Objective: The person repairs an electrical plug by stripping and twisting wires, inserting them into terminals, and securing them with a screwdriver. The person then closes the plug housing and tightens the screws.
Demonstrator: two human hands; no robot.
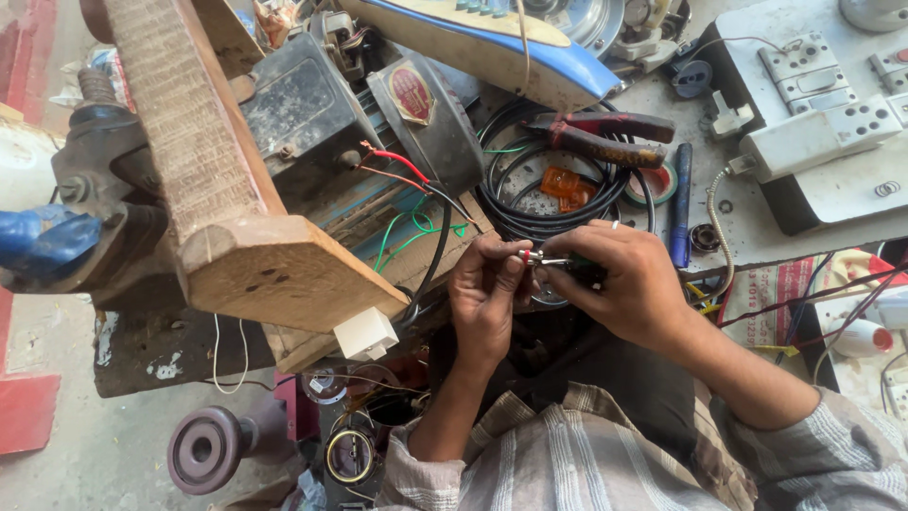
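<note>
My left hand (487, 289) pinches the bared end of a red wire (523, 255) between thumb and fingertips. My right hand (619, 279) grips a small dark-handled tool (567, 266) whose metal tip meets that wire end. Red, black and green wires (416, 203) run from a grey electric motor (378, 118) toward my hands. Both hands hover over the workbench's near edge, above my dark lap.
Red-handled pliers (605, 137) lie on a coil of black cable (530, 213). A blue pen-like tool (681, 203), a tape roll (653, 185) and a white switch board (813, 114) lie right. A wooden block (274, 270) and a vise (95, 208) stand left.
</note>
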